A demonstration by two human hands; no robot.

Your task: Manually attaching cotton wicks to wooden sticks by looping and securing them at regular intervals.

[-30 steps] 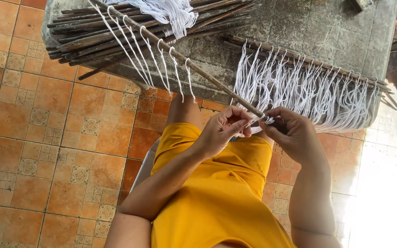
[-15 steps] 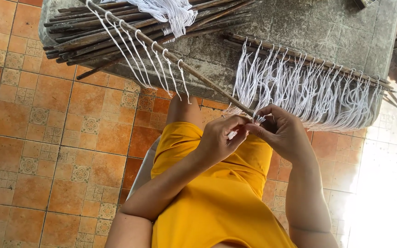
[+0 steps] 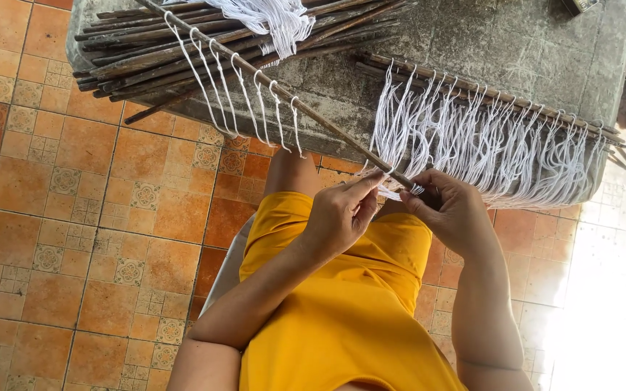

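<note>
The thin wooden stick (image 3: pixel 306 108) lay slanting from the stone bench (image 3: pixel 516 51) down to the person's lap, its near end pinched between both hands. The left hand (image 3: pixel 343 213) closed thumb and fingers on a white cotton string (image 3: pixel 394 192) at that end; the right hand (image 3: pixel 449 208) gripped the stick tip. White string loops (image 3: pixel 248 98) hung along it. Beside lay a bundle of sticks (image 3: pixel 182 43) and strung sticks with fringe (image 3: pixel 487 137).

Sharp daylight view; glare whitens lower right.
</note>
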